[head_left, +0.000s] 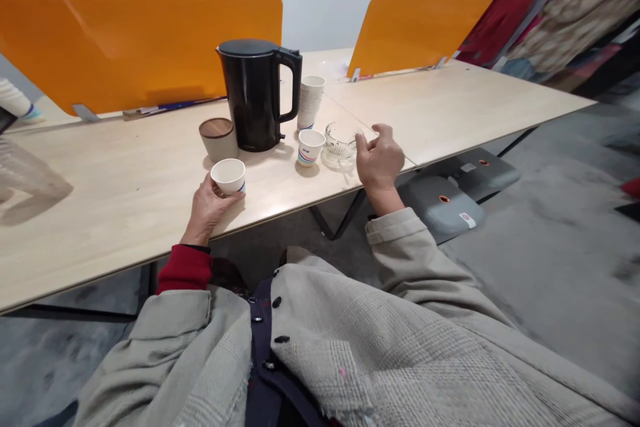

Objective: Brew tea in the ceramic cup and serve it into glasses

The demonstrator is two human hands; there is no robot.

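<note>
My left hand (206,208) is closed around a white paper cup (229,177), which stands upright near the table's front edge. My right hand (380,159) is raised beside a clear glass cup (340,140), its thumb and index finger apart with nothing visible between them. Whether the thumb touches the glass I cannot tell. Under the glass cup is a clear glass saucer (338,161). Just left of it stands another paper cup (309,152) with coloured stripes. A black electric kettle (250,97) stands behind, its handle to the right.
A stack of paper cups (311,103) stands right of the kettle, and a beige canister (219,141) with a brown lid at its left. Orange dividers (150,47) line the table's back. At left lies a plastic bag (30,173). Grey stools (440,207) sit below; a person (575,20) is at far right.
</note>
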